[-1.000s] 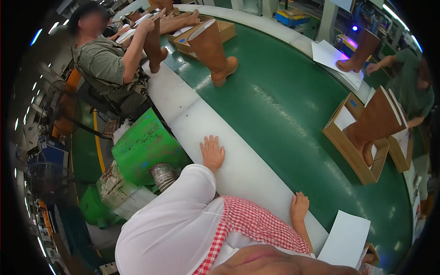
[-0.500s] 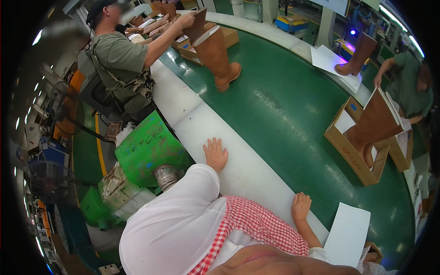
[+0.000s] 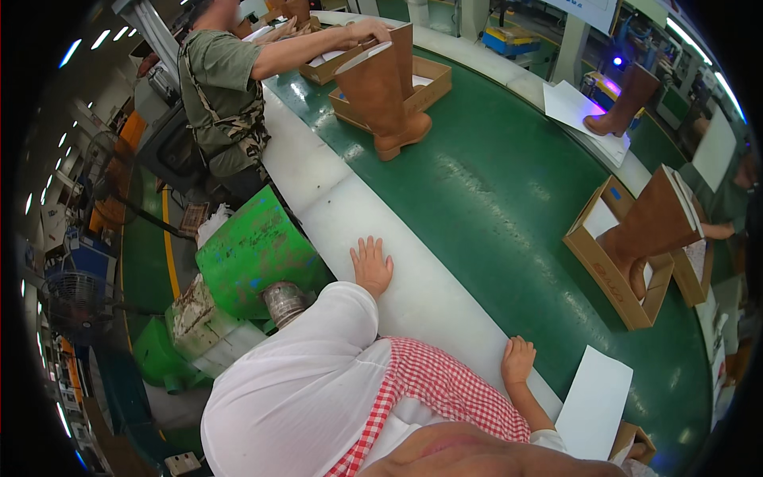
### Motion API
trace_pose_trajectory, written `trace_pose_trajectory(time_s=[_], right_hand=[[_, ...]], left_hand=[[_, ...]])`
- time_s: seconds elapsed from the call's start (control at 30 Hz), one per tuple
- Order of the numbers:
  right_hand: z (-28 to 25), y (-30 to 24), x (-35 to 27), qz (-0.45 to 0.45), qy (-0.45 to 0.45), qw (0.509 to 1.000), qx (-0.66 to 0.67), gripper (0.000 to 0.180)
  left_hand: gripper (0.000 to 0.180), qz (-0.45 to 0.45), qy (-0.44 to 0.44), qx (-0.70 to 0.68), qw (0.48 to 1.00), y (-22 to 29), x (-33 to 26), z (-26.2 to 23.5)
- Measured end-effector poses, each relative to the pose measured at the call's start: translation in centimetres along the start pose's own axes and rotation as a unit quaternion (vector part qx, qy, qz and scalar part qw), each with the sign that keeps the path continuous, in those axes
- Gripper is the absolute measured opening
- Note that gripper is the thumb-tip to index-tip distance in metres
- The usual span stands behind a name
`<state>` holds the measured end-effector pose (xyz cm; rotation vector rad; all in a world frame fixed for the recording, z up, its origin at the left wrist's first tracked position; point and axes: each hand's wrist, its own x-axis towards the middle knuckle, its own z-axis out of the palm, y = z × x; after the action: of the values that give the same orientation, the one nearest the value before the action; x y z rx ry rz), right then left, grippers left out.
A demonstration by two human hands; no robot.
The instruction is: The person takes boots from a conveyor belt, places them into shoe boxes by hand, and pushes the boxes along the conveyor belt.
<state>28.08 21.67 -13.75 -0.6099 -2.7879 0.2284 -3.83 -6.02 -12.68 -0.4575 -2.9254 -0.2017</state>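
Note:
My left hand [image 3: 371,268] lies palm down on the white ledge [image 3: 429,310], open, with its fingers spread and nothing in it. Where the ledge meets the green conveyor belt [image 3: 493,215], my right hand [image 3: 517,360] rests with its fingers slightly bent, and I see nothing held in it. A white card sheet [image 3: 596,404] is the nearest loose thing to that hand. Farther up the belt stands a tall brown boot [image 3: 380,95], its top leaning left. A second brown boot [image 3: 401,48] is just behind it, at a co-worker's hand [image 3: 372,32].
Left of my arm sits a green machine housing [image 3: 254,246] with a metal duct [image 3: 284,304]. On the right, a cardboard box [image 3: 616,274] has a brown boot [image 3: 656,219] tilted over it. Across the belt another boot [image 3: 624,103] stands on white sheets [image 3: 568,111].
The co-worker's arm and the boot at it have moved right, behind the standing boot. A box has come along the belt behind them. My hands stay on the ledge.

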Motion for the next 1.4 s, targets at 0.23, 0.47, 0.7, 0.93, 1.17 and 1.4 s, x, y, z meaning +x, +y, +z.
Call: trace_pose_trajectory(time_s=[0.23, 0.47, 0.7, 0.93, 1.17, 1.4], right_hand=[[0.3, 0.0, 0.2, 0.002, -0.006, 1.000, 0.010, 0.017], [0.0, -0.3, 0.9, -0.006, 0.004, 1.000, 0.019, 0.017], [0.2, -0.1, 0.9, -0.006, -0.001, 1.000, 0.025, 0.016], [0.4, 0.1, 0.9, -0.007, -0.005, 1.000, 0.029, 0.015], [0.4, 0.1, 0.9, -0.005, -0.017, 0.999, 0.038, 0.015], [0.5, 0.0, 1.1, -0.010, -0.007, 0.999, 0.034, 0.014]], left_hand=[[0.053, 0.000, -0.007, 0.008, 1.000, -0.2, 0.3, 0.3], [0.053, -0.009, -0.021, 0.011, 1.000, -0.3, 0.5, 0.5], [0.053, -0.011, -0.020, 0.012, 1.000, -0.1, 0.6, 0.5], [0.052, -0.009, -0.014, 0.009, 1.000, -0.1, 0.6, 0.6], [0.053, -0.014, -0.023, 0.015, 1.000, 0.0, 0.9, 0.6], [0.053, -0.007, -0.009, 0.011, 1.000, -0.3, 0.8, 0.9]])
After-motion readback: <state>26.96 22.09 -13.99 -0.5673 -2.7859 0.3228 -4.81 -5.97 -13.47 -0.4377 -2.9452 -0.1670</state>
